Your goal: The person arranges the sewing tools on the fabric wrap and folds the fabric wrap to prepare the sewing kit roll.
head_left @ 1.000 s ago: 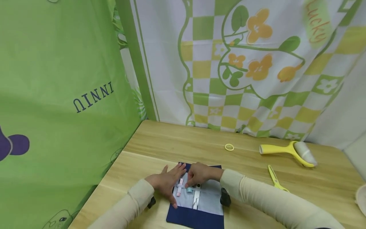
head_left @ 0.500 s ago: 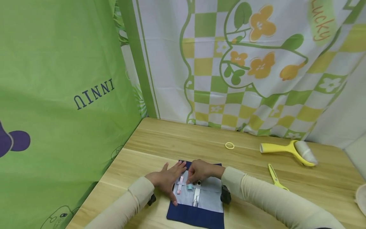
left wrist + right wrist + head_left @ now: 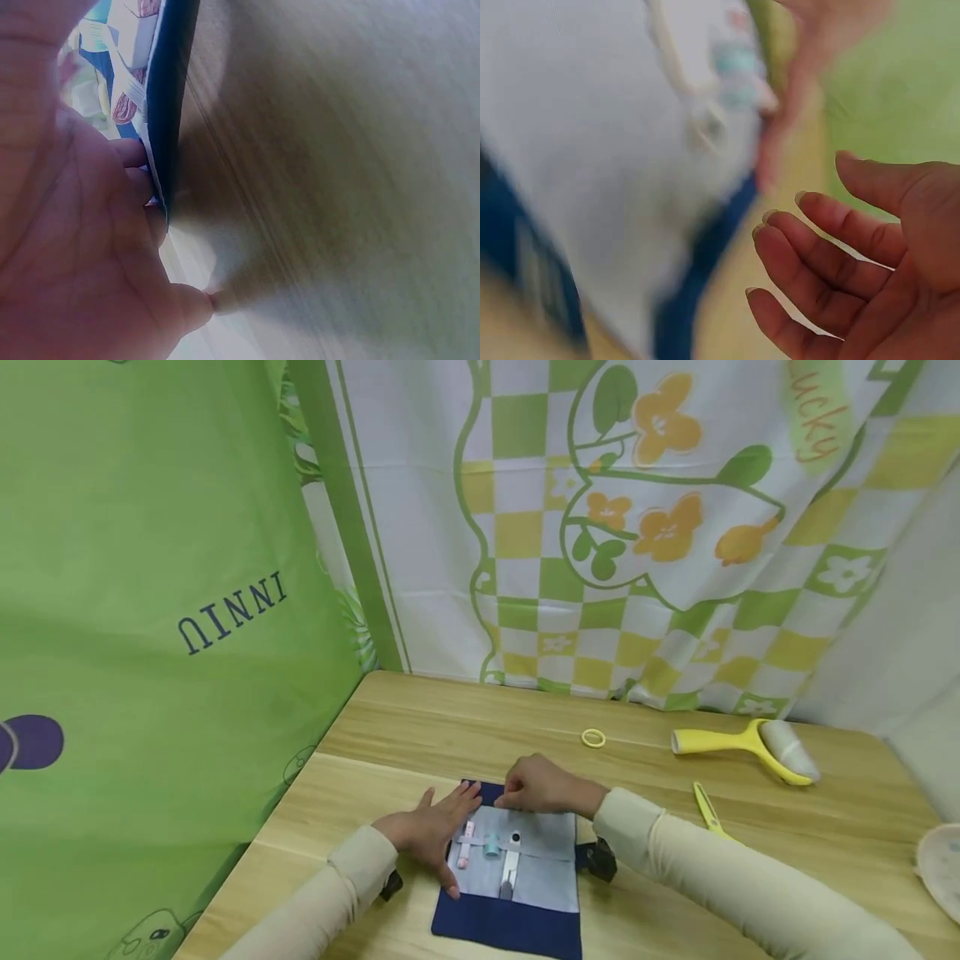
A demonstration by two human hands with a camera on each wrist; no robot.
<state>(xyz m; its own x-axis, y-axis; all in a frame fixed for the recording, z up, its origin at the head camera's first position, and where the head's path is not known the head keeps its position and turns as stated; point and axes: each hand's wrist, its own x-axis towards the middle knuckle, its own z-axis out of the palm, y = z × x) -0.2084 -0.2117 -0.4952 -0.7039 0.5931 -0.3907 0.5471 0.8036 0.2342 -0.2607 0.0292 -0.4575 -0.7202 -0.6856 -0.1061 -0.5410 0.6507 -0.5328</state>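
A navy cloth organizer (image 3: 510, 927) with pale grey lining lies unfolded on the wooden table. Under its band sit a pink thread skein (image 3: 465, 846) with a white wrapper, a turquoise thread spool (image 3: 491, 846) and a slim white tool (image 3: 510, 868) with a dark round spot at its top. My left hand (image 3: 426, 835) is spread over the organizer's left edge, fingers straight; in the left wrist view its palm shows beside the navy edge. Above the organizer's top part hovers my right hand (image 3: 542, 785). The right wrist view shows its fingers (image 3: 825, 270) loosely bent, holding nothing.
Farther back on the table lie a yellow ring (image 3: 592, 747) and a yellow-handled lint roller (image 3: 720, 741). A slim yellow tool (image 3: 705, 806) is partly hidden by my right sleeve. A pale round dish (image 3: 941, 868) stands at the far right. Curtains hang behind and at left.
My right hand has left the turquoise spool and moved up and slightly right, uncovering the spool and the white tool's top. The left hand stays on the organizer's edge.
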